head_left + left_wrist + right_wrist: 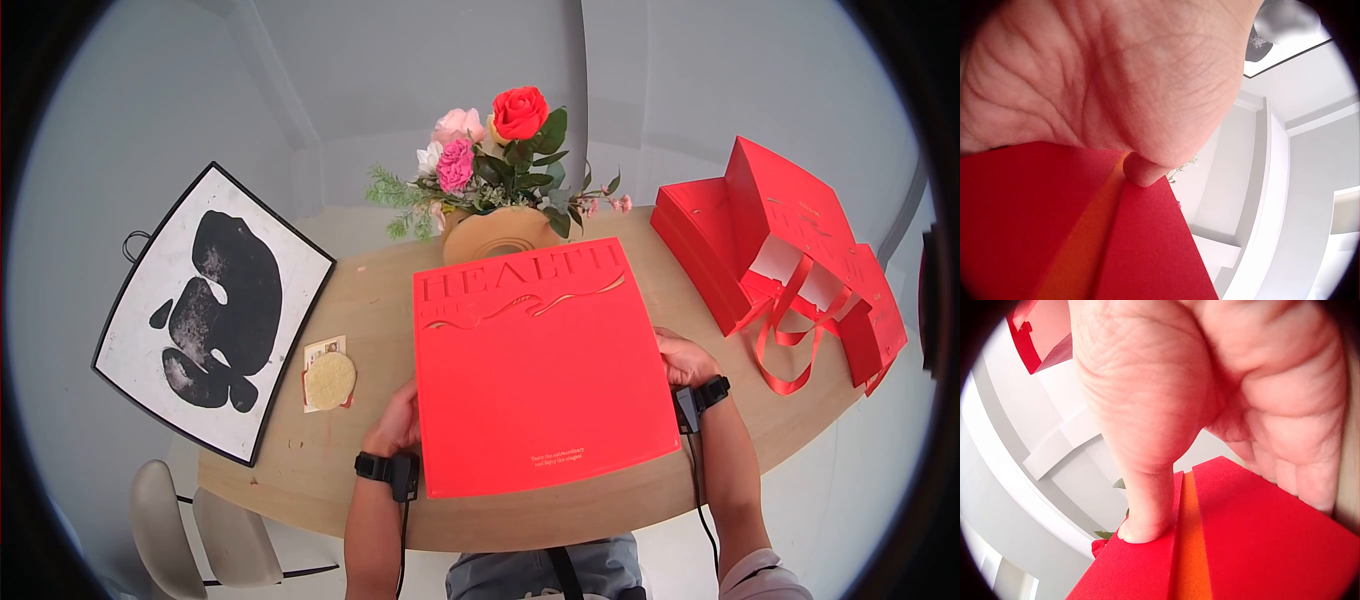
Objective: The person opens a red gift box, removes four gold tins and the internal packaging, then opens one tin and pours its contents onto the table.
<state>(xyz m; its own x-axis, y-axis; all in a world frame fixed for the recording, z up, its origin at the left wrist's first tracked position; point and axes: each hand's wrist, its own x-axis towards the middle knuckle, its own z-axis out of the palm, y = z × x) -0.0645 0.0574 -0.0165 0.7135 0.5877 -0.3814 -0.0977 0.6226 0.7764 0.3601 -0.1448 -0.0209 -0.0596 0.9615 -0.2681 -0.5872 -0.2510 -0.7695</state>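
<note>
A large square red gift box (545, 375) faces up in front of me, with HEALTH embossed across its top. My left hand (400, 418) holds its left side. In the left wrist view that thumb (1142, 170) presses on the side beside an orange strip (1079, 244) between two red parts. My right hand (687, 358) grips the opposite side. In the right wrist view its thumb (1147, 519) lies on one red part, next to a matching orange strip (1192, 550), while the other fingers (1300, 475) run along the far red face, tips partly hidden.
Behind the box stands a flower arrangement (490, 165) in a tan vase (500, 232). Red gift bags (790, 215) with ribbon handles are at the right of the wooden table (600, 508). A black-and-white framed picture (215, 310) and a round yellowish disc (329, 381) are left.
</note>
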